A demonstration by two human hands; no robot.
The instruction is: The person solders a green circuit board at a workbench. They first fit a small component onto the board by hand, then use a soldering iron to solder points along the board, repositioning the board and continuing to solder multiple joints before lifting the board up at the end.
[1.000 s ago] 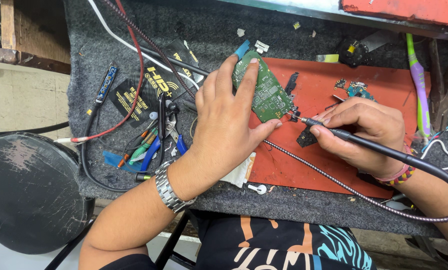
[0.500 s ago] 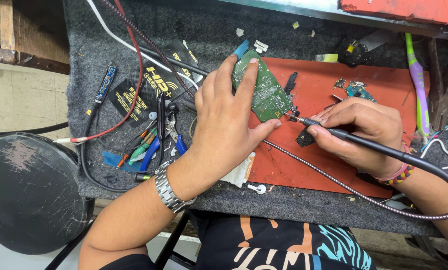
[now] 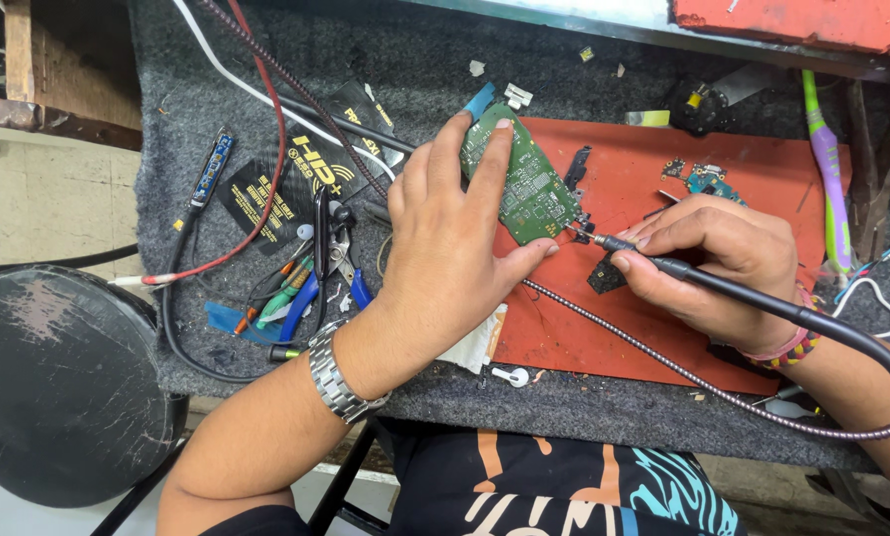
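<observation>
We pinched the light, stiff, fragile circuit board [image 3: 522, 179] by its edges in our left hand [image 3: 445, 248], our right hand [image 3: 708, 263] closed round the soldering iron [image 3: 663, 266].

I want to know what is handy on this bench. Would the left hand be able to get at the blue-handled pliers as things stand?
Probably yes, once it lets go. The blue-handled pliers lie uncovered on the grey mat just beside the left hand, but that hand is holding the green circuit board.

I see one package: flat black packet [image 3: 301, 184] with yellow and white print | lying on the grey mat, left of my left hand [image 3: 445, 258] | partly under red and white cables | no screens or signs.
</observation>
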